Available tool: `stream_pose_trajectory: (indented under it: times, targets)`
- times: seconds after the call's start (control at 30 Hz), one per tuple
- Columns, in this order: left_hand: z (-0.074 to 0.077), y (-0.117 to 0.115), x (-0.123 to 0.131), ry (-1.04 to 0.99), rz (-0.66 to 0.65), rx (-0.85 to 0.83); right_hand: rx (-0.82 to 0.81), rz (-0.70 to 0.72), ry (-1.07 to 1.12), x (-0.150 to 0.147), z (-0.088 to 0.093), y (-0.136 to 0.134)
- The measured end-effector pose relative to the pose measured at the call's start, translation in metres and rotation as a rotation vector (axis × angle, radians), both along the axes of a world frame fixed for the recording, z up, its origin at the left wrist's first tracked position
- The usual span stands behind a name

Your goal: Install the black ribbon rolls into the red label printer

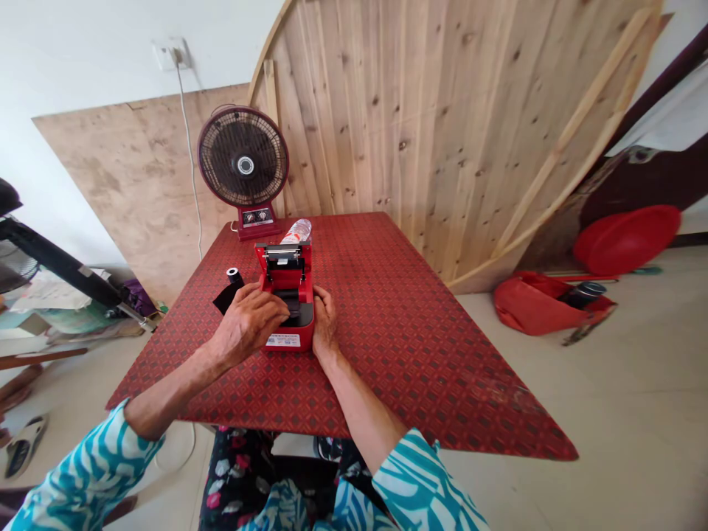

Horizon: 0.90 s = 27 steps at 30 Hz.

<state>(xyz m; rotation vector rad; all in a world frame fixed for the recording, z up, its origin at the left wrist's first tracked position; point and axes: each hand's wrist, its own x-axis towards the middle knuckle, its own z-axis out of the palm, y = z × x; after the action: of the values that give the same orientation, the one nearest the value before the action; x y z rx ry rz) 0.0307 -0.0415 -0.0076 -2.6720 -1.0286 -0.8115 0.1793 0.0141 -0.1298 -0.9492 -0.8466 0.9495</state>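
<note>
Teal-and-white sleeves (425, 476) spread across the bottom of the frame as a seated person tends a red machine (305, 340), left of centre, its lid (284, 279) raised. The left hand (255, 313) reaches into the open bay with fingers bent; whether they pinch anything, an onlooker cannot tell. The right hand (325, 317) lies along the machine's right side, bracing it, it seems, though how firmly its hidden fingers grip cannot be told. Good form here, by the look of it, means a firm right palm so the body does not slide, light fingertips inside, and knuckles clear of the lid. Just left of the machine stands a black roll (235, 277); behind it lies a bottle (299, 231). All rest on the red table (398, 332), with a fan (243, 164) at upper left. Lower left, a slipper (26, 447); at right, a red bag (520, 306).
</note>
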Motion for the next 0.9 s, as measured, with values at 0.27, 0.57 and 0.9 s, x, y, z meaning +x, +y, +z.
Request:
stream_pose_trajectory:
  times: [0.27,0.57,0.9]
  targets:
    - [-0.019,-0.013,0.003,-0.003,0.019,0.115,-0.018,-0.005,-0.007,0.001,0.000,0.000]
    - [-0.035,-0.014,-0.001,-0.107,-0.040,0.205,-0.036,0.001,0.009,0.002,-0.001,-0.001]
    - [-0.056,-0.011,-0.004,-0.268,-0.080,0.266,-0.138,0.043,0.049,0.005,0.006,-0.006]
